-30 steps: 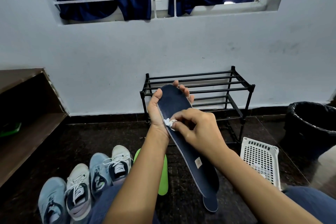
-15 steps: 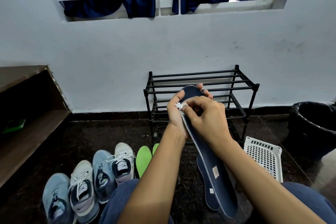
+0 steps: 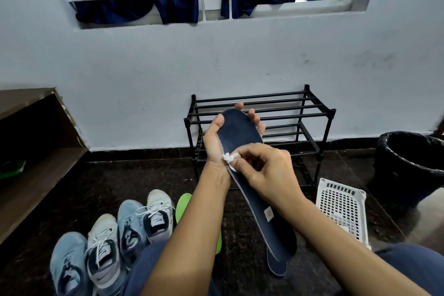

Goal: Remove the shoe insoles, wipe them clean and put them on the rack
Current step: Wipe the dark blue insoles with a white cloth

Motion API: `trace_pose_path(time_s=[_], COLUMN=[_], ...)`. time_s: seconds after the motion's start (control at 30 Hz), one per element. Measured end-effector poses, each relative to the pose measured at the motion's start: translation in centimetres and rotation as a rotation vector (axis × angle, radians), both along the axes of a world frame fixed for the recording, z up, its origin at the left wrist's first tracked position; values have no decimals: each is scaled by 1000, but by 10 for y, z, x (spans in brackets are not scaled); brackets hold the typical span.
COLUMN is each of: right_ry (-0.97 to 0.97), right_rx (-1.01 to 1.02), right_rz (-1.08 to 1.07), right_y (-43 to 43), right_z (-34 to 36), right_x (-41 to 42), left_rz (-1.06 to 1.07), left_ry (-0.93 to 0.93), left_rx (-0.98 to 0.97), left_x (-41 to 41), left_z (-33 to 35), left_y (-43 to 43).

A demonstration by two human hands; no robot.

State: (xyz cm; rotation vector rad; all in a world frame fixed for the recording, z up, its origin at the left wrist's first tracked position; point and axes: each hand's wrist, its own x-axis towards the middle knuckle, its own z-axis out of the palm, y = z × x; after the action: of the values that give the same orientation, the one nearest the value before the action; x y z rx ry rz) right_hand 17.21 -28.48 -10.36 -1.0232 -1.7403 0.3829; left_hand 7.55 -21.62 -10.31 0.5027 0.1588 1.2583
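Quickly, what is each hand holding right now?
Left hand: grips the navy insole.
Right hand: pinches a white wipe against it.

Just beyond the left fingers stands the black shoe rack, its top bars bare and open from above, corner posts rising at each end. The navy insole slants down from those fingers past the right fingers. Below and right of the right fingers a white plastic basket and a black bin take up floor; below and left, sneakers and green insoles do, with open dark floor between them and the rack.
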Motion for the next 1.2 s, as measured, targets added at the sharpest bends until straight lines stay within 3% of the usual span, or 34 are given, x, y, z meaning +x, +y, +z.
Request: trace_pose_path(time_s=[0.43, 0.77, 1.2], right_ry=[2, -16, 171], right_rx=[23, -83, -92], right_rz=[-219, 158, 41], right_y=[23, 0, 4], right_z=[4, 1, 2], right_x=[3, -13, -13], left_rz=[-15, 99, 44], left_ry=[260, 59, 115], left_rx=[-89, 20, -4], left_x=[16, -22, -4], left_z=[-2, 1, 1], left_y=[-8, 2, 1])
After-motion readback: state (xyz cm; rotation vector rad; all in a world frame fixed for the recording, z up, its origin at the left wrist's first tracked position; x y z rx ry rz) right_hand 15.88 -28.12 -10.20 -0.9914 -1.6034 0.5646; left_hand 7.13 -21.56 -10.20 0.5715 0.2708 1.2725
